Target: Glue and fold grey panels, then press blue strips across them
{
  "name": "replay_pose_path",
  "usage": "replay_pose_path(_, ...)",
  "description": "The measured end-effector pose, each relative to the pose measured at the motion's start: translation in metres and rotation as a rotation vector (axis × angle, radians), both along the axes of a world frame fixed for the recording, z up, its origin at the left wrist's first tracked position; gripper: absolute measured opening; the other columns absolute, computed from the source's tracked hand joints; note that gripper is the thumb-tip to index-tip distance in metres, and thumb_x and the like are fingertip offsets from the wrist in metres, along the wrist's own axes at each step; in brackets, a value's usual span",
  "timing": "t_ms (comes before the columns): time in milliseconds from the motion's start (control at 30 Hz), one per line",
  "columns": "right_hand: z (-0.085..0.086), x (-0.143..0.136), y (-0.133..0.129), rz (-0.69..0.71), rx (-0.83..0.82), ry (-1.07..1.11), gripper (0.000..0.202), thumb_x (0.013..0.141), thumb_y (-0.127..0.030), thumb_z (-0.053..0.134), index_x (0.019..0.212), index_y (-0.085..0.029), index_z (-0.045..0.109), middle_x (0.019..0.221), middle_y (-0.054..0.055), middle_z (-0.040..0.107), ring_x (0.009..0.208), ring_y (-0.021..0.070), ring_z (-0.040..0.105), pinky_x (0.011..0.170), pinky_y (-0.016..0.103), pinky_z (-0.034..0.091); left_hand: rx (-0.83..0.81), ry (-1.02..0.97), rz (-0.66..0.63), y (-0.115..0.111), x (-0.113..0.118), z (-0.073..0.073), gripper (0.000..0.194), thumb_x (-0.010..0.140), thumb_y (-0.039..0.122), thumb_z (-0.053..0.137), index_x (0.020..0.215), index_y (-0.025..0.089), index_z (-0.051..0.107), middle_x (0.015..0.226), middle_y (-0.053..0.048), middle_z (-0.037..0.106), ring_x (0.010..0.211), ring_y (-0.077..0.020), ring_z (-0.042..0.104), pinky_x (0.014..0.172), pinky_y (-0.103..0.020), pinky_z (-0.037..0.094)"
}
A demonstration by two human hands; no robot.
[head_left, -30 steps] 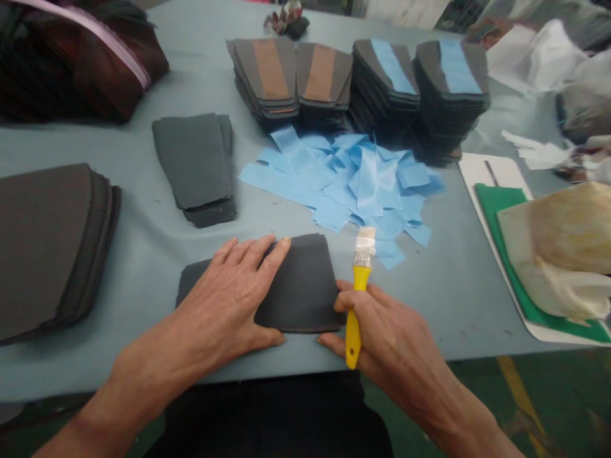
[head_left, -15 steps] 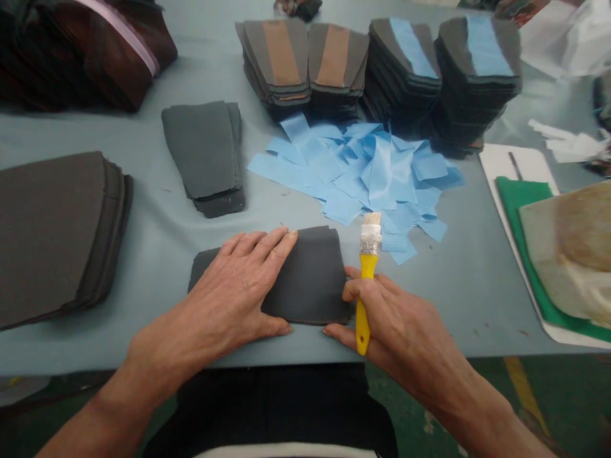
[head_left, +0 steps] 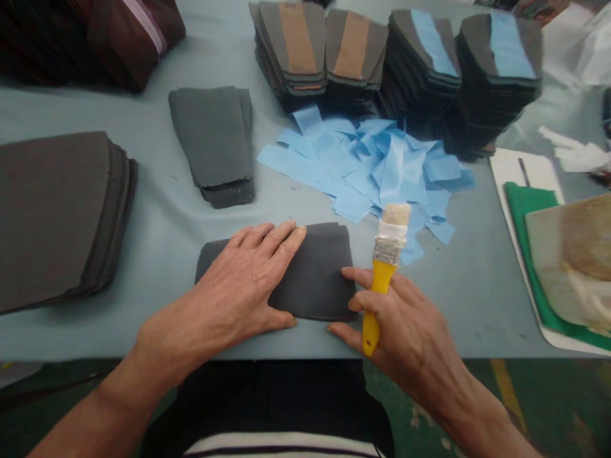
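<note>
My left hand (head_left: 238, 289) lies flat, fingers spread, on a small stack of dark grey fabric pieces (head_left: 319, 267) at the table's near edge. My right hand (head_left: 401, 324) grips a brush with a yellow handle (head_left: 377, 296); its pale bristles (head_left: 395, 216) point away from me, over the edge of a pile of blue fabric strips (head_left: 372, 165). The fingertips of my right hand touch the right edge of the dark stack.
A thick stack of dark pieces (head_left: 52, 210) lies at the left and a smaller grey stack (head_left: 214, 140) sits behind my left hand. Stacks with brown stripes (head_left: 310, 44) and blue stripes (head_left: 468, 57) stand at the back. A white board with green sheet (head_left: 520, 203) lies right.
The view has tilted down toward the near edge. The brush has leaned a little to the right, and my right fingertips now rest on the stack's right edge. My left hand stays flat on it.
</note>
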State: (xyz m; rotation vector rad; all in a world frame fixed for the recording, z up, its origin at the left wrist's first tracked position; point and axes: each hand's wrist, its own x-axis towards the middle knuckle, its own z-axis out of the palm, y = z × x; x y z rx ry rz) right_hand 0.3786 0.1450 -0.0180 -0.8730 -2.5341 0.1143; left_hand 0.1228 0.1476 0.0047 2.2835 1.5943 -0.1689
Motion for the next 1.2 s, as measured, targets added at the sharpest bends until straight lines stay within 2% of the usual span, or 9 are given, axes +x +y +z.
replay_pose_path(100,-0.002,-0.003,0.004,0.046,-0.015,0.0,0.014,0.106,-0.028,0.064,0.104,-0.021,0.052,0.115,0.016,0.077,0.105,0.0269,0.074,0.098,0.047,0.059,0.012,-0.01,0.003,-0.001,-0.001,-0.001,0.123,0.071,0.047,0.094,0.169,0.013,0.027,0.177,-0.018,0.03,0.159,-0.0408,0.036,0.13,-0.055,0.033)
replay_pose_path(200,-0.002,-0.003,0.006,0.058,-0.012,0.005,0.014,0.105,-0.026,0.065,0.103,-0.021,0.053,0.11,0.014,0.077,0.101,0.0247,0.074,0.098,0.046,0.059,0.015,-0.025,0.002,-0.001,0.0,-0.001,0.124,0.071,0.047,0.094,0.169,0.013,0.027,0.177,-0.018,0.03,0.159,-0.0405,0.036,0.13,-0.055,0.033)
replay_pose_path(400,-0.002,-0.001,0.004,0.041,-0.017,-0.006,0.015,0.105,-0.029,0.067,0.104,-0.022,0.053,0.114,0.014,0.076,0.105,0.0248,0.074,0.1,0.046,0.057,0.014,-0.05,0.006,-0.002,0.0,-0.004,0.123,0.072,0.045,0.094,0.169,0.013,0.025,0.178,-0.018,0.028,0.161,-0.0405,0.033,0.13,-0.056,0.031)
replay_pose_path(667,0.002,-0.009,0.003,-0.001,0.009,0.02,0.018,0.104,-0.031,0.068,0.101,-0.024,0.051,0.114,0.014,0.077,0.102,0.0246,0.075,0.092,0.043,0.059,0.062,-0.151,0.014,-0.008,-0.003,-0.012,0.117,0.074,0.043,0.092,0.167,0.015,0.026,0.175,-0.021,0.032,0.16,-0.0411,0.033,0.13,-0.058,0.027)
replay_pose_path(767,-0.006,-0.011,0.003,-0.014,0.032,0.032,0.015,0.105,-0.03,0.067,0.102,-0.022,0.054,0.117,0.013,0.077,0.1,0.025,0.075,0.089,0.04,0.058,0.057,-0.203,0.024,-0.012,-0.003,-0.012,0.119,0.076,0.047,0.093,0.167,0.015,0.024,0.176,-0.02,0.03,0.161,-0.0401,0.031,0.132,-0.057,0.022)
replay_pose_path(967,-0.04,0.005,0.009,-0.051,-0.044,-0.004,0.023,0.101,-0.046,0.071,0.105,-0.025,0.061,0.122,0.008,0.076,0.103,0.0272,0.076,0.085,0.04,0.062,0.1,-0.282,0.049,-0.014,-0.004,-0.016,0.123,0.072,0.051,0.097,0.164,0.01,0.028,0.172,-0.02,0.039,0.156,-0.0414,0.039,0.132,-0.06,0.023)
replay_pose_path(1100,-0.046,0.015,0.009,-0.075,-0.03,0.025,0.028,0.098,-0.048,0.075,0.107,-0.025,0.062,0.12,0.007,0.077,0.099,0.0267,0.078,0.08,0.038,0.065,0.178,-0.301,0.079,-0.027,-0.002,-0.009,0.131,0.065,0.06,0.099,0.164,0.008,0.029,0.175,-0.023,0.032,0.161,-0.0457,0.029,0.132,-0.063,0.023)
replay_pose_path(1133,-0.045,0.016,0.008,-0.082,-0.022,0.014,0.028,0.097,-0.047,0.076,0.109,-0.026,0.062,0.12,0.006,0.078,0.099,0.0276,0.078,0.079,0.039,0.065,0.213,-0.313,0.091,-0.033,-0.001,-0.007,0.128,0.067,0.06,0.098,0.163,0.009,0.031,0.175,-0.022,0.033,0.162,-0.0448,0.029,0.132,-0.062,0.025)
replay_pose_path(1200,-0.042,0.018,0.007,-0.085,-0.021,-0.017,0.028,0.095,-0.044,0.078,0.112,-0.028,0.063,0.121,0.006,0.077,0.1,0.0299,0.079,0.08,0.042,0.066,0.297,-0.349,0.116,-0.047,0.001,-0.003,0.107,0.079,0.054,0.092,0.16,0.011,0.038,0.17,-0.017,0.043,0.157,-0.04,0.039,0.132,-0.056,0.03)
